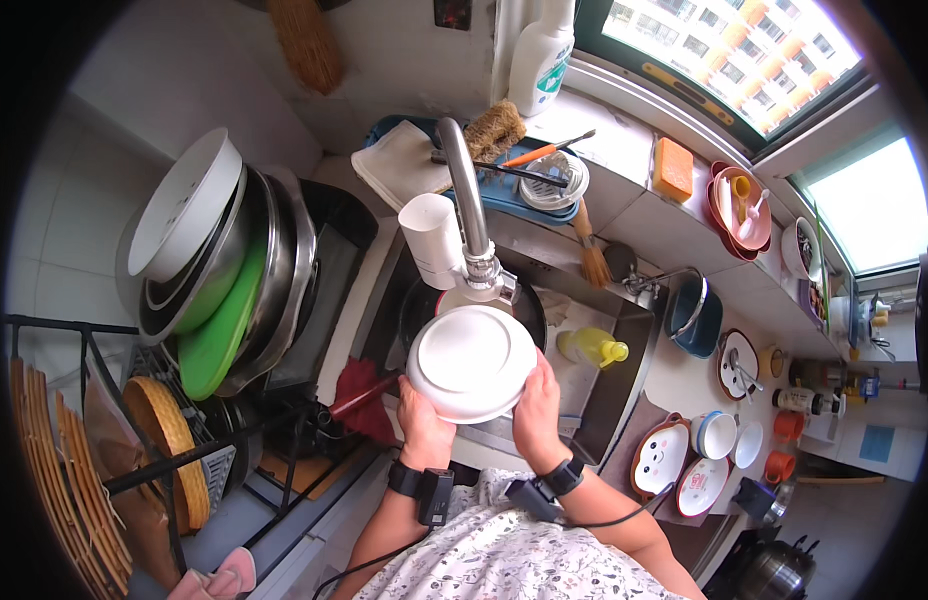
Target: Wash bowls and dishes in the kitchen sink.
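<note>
A white round dish [475, 352], its foot ring facing up, is held between both hands over the sink [629, 360]. My left hand [424, 412] grips its lower left rim, and my right hand [537, 409] its right rim. Just beyond the dish stands a steel faucet [464, 187] with a white filter housing [432, 240] on it. Beneath the dish a dark pan [535, 315] sits in the sink, largely hidden; its red handle [363, 397] points left. A yellow squeeze bottle [591, 347] lies in the basin to the right.
Stacked basins [265, 277] and a black metal rack [186, 457] stand at the left. Behind the faucet, a blue tray [494, 199] holds brushes and a cloth [400, 165]. Dishes [661, 454], bowls [713, 435] and orange mugs [788, 425] occupy the right counter. An orange sponge [672, 171] rests on the ledge.
</note>
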The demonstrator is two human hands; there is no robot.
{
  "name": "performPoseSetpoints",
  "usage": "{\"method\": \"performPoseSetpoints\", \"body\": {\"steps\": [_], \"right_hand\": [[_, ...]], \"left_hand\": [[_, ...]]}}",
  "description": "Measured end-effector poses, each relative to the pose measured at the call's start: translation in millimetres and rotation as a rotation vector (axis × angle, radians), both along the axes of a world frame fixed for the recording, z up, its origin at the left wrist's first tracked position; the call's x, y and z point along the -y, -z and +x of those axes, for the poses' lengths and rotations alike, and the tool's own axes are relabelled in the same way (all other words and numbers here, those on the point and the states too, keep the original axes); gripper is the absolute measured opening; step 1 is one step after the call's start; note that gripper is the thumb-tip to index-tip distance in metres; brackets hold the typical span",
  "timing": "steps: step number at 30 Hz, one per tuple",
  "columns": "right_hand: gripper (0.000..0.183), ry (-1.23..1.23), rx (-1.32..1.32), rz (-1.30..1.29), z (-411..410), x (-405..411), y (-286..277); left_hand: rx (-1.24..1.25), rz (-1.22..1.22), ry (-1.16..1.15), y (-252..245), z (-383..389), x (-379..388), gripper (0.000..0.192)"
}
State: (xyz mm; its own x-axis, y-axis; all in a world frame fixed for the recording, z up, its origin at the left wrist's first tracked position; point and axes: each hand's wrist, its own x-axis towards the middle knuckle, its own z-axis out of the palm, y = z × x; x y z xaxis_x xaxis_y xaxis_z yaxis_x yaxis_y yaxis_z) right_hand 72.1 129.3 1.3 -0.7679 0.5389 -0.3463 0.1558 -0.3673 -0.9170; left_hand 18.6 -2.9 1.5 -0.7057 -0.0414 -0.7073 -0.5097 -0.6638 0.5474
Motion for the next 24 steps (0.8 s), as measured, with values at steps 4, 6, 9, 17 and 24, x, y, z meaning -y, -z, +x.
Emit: {"method": "performPoseSetpoints", "body": {"steps": [4,6,9,17,24], "right_hand": [[0.031,0.024,0.045,-0.294,14,35,-23],[0.031,-0.057,0.050,-0.339,10,10,-11],[0.035,-0.199,0.036,-0.483,-1,-37,-1],[0.050,-0.595,0.271,-0.254,-32,-61,-45],[0.043,-0.637,0.318,0.136,-32,-51,-12]], "left_hand": [[-0.021,-0.037,0.042,21,-4,10,0.041],[-0.101,0.038,0.086,22,-4,23,0.045],[-0.185,0.137,0.166,0,-7,33,0.050],[-0.105,0.064,0.493,-26,-7,53,0.047],[-0.357,-0.324,0.697,-30,-4,41,0.037]]}}
